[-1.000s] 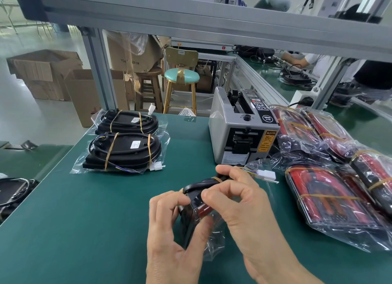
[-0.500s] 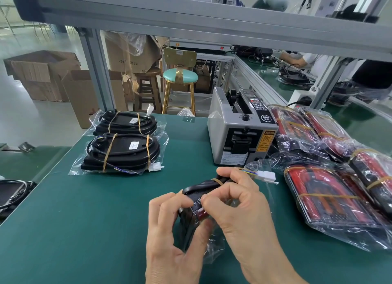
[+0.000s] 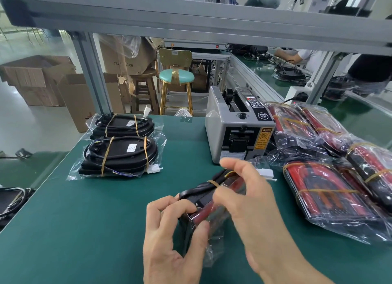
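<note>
I hold a black and red lamp unit (image 3: 209, 207) in a clear plastic bag, standing on edge above the green table (image 3: 89, 220). A black cable is bound to it with a yellow rubber band. My left hand (image 3: 169, 237) grips its near end, fingers over the top and thumb on the side. My right hand (image 3: 250, 203) pinches the bag's plastic by the rubber band, with the other fingers spread above. The unit's white connector (image 3: 266, 173) sticks out behind my right hand.
A grey tape dispenser (image 3: 237, 124) stands behind my hands. Several bagged red units (image 3: 326, 190) are piled at the right. Two bagged black units (image 3: 121, 154) lie at the left. An aluminium frame post (image 3: 91, 76), stools and cardboard boxes are beyond the table's far edge.
My right hand's fingers have lifted and spread over the unit, now pinching the plastic near the rubber band. The unit has tipped a little to the right. My left hand keeps its grip.
</note>
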`<state>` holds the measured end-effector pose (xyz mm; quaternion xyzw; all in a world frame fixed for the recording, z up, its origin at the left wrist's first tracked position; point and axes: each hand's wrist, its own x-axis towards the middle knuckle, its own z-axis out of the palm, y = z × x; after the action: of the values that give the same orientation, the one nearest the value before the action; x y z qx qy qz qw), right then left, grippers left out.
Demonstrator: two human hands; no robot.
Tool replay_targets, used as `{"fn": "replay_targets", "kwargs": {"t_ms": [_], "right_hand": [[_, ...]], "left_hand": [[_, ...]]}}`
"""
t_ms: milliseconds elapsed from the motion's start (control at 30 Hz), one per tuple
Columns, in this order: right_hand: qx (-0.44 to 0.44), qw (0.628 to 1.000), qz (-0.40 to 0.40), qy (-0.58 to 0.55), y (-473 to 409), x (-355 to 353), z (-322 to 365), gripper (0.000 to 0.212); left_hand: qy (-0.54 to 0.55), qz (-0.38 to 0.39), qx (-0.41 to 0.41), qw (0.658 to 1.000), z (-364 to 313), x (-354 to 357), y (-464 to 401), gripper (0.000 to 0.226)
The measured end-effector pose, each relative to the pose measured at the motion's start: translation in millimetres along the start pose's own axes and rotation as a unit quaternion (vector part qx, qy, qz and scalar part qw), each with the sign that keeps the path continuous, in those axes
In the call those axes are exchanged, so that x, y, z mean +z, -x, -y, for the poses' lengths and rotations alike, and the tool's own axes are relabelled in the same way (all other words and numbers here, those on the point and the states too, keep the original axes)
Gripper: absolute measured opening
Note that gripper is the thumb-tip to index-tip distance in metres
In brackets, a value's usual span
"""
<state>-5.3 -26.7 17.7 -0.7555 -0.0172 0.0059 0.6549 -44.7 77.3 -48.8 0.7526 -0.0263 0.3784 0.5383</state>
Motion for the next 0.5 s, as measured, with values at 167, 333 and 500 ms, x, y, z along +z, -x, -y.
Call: {"fn": "replay_targets", "kwargs": {"t_ms": [167,333,500], "right_hand": [[-0.088,0.985,0.043,0.146,4.9,9.8,0.7,0.022],[-0.08,0.99,0.027,0.116,-0.7,-1.4,-2.1,0.033],[-0.151,0.962,0.076,0.214,-3.9,-5.5,-3.6,0.018]], "left_hand": [[0.021,-0.001,0.011,1.0,3.0,-3.3,-1.5,0.026],[0.0,0.009,0.016,1.0,2.5,-4.6,-3.6,0.022],[-0.087,0.068,0.084,0.99,-11.8,-13.2,-11.6,0.041]]}}
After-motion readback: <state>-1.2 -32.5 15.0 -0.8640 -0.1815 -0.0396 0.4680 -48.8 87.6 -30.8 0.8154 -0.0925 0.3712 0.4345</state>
